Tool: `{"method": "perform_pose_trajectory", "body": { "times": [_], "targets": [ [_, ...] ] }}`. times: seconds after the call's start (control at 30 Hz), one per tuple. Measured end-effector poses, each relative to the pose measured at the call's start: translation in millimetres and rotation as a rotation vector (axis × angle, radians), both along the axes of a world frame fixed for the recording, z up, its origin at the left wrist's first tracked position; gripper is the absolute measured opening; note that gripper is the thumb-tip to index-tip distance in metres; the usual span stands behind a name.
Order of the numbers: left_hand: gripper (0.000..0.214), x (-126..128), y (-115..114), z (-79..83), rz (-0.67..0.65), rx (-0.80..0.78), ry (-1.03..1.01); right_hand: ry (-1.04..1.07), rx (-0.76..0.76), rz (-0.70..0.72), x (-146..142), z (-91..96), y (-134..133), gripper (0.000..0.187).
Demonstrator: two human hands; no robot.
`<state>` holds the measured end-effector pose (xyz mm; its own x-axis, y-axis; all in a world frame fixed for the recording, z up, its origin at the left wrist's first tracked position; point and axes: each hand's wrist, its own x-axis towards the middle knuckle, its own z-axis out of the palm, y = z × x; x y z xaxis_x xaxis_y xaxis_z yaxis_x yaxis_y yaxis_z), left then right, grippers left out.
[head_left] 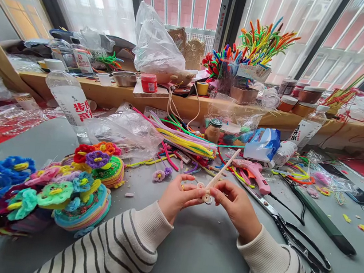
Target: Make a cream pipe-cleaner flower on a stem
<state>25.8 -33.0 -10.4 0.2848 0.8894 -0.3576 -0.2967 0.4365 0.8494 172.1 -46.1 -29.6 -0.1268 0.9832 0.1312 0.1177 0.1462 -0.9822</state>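
Between my two hands is a cream pipe cleaner, its straight fuzzy end slanting up and to the right. Small curled loops in the same pale colour sit at its lower end. My left hand pinches the looped part between thumb and fingers. From the other side, my right hand grips the stem's base with thumb and forefinger; its other fingers are curled in. Fingertips partly hide how the loops join. Beyond the hands lie a pink glue gun and a small purple flower.
Colourful pipe-cleaner flowers stand at left. Black-handled scissors and a dark green bar-like tool lie at right. Behind are bundled pipe cleaners, a glass jar, a water bottle and a cluttered wooden ledge.
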Motion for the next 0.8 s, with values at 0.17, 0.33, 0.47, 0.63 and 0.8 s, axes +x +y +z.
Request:
{"method": "perform_pose_trajectory", "body": {
  "times": [0.17,0.33,0.47,0.63,0.8],
  "targets": [
    [0.044,-0.5,1.0,-2.3,-0.013,-0.007,0.001,0.084,-0.061,0.006,-1.0,0.7,-1.5,0.017],
    [0.046,-1.5,2.5,-4.7,-0.032,-0.019,-0.036,0.421,-0.375,0.072,-2.5,-3.6,-1.4,0.02],
    [0.046,-1.6,2.1,-4.9,-0.035,-0.002,-0.031,0.559,-0.506,0.121,-1.7,-4.8,-2.9,0.017],
    [0.046,-1.6,1.9,-4.3,-0.038,-0.004,0.004,0.608,-0.527,0.101,-4.4,-4.9,-3.8,0.016],
    [0.045,-1.1,2.5,-4.4,-0.01,-0.005,0.024,0.555,-0.45,0.035,-10.1,-5.2,-3.1,0.019]
  ]
}}
